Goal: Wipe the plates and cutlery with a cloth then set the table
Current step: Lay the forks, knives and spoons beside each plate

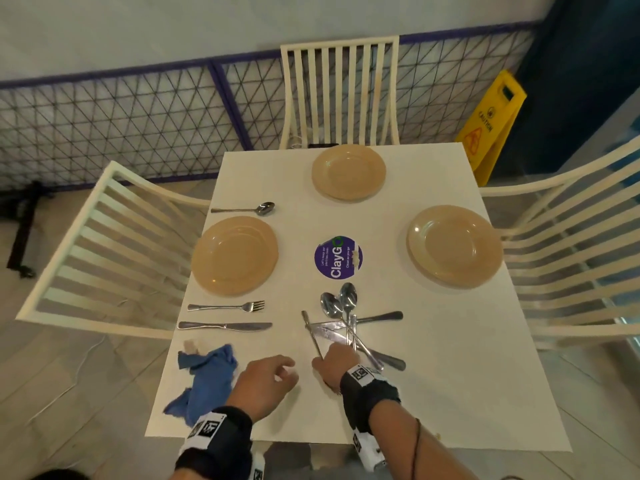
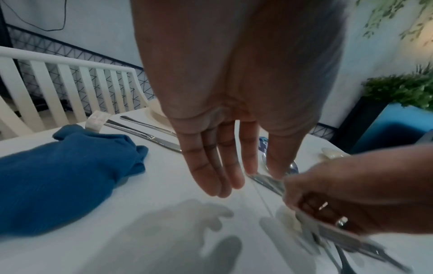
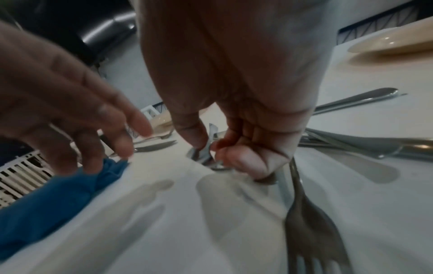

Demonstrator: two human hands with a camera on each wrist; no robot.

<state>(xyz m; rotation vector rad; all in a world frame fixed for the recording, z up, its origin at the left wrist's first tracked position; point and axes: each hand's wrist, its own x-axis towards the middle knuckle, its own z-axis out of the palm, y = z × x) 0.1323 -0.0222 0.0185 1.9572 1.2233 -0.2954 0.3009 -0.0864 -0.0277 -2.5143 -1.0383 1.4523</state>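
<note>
Three tan plates sit on the white table [image 1: 450, 375]: left plate [image 1: 234, 255], far plate [image 1: 348, 172], right plate [image 1: 454, 246]. A spoon [image 1: 249, 208], fork [image 1: 228, 307] and knife [image 1: 225, 326] lie beside the left plate. A crumpled blue cloth [image 1: 207, 375] [image 2: 58, 176] lies at the near left. Several loose pieces form a cutlery pile [image 1: 346, 320] near the centre. My right hand [image 1: 334, 362] [image 3: 234, 148] curls round a fork [image 3: 311, 231] at the pile's near end, tines toward my wrist. My left hand [image 1: 277, 372] [image 2: 218, 166] hovers between cloth and pile, fingers straight, holding nothing.
A round purple sticker [image 1: 337, 258] marks the table's middle. Cream slatted chairs stand at the left [image 1: 104, 244], far [image 1: 339, 91] and right [image 1: 571, 254] sides. A yellow caution sign [image 1: 491, 123] stands on the floor at the back right, before a mesh fence.
</note>
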